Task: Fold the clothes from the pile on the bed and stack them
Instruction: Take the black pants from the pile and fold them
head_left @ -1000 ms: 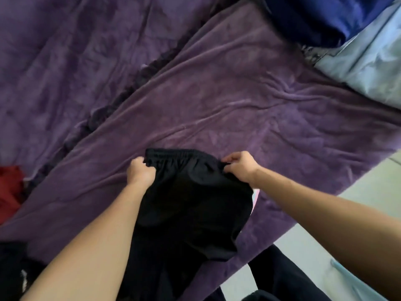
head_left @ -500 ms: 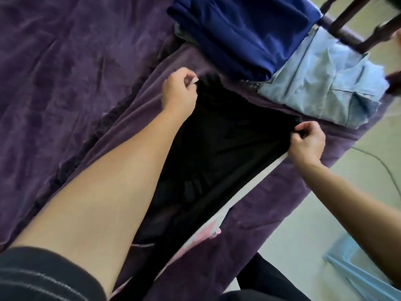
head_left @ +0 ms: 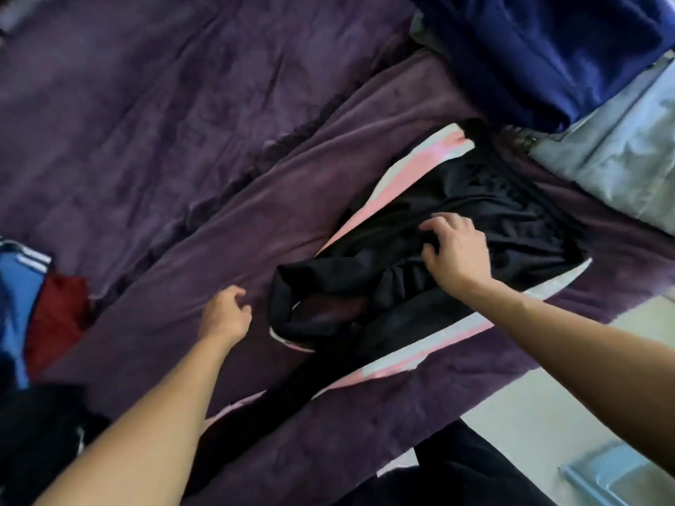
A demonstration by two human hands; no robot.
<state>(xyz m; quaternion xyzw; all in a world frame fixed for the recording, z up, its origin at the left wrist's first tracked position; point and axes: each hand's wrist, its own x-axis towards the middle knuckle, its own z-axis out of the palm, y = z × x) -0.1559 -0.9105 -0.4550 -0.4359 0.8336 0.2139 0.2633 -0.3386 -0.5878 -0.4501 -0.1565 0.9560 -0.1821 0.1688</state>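
Note:
Black track pants (head_left: 456,202) with pink and white side stripes lie spread on the purple bed cover (head_left: 182,140), their lower part bunched near the middle. My right hand (head_left: 456,250) rests on the black cloth with fingers bent and spread, pressing it. My left hand (head_left: 226,315) hovers just left of the bunched leg end, fingers loosely curled, holding nothing. A folded dark blue garment (head_left: 548,49) and a light blue one (head_left: 613,155) lie stacked at the far right.
A pile of red (head_left: 58,323), blue (head_left: 18,286) and black (head_left: 36,432) clothes sits at the left edge. The bed's edge runs along the lower right, with pale floor and a light blue plastic object (head_left: 613,476) beyond it.
Both hands let go of the waistband after laying the pants down. The right hand moved onto the middle of the cloth; the left hand drew back toward the lower left.

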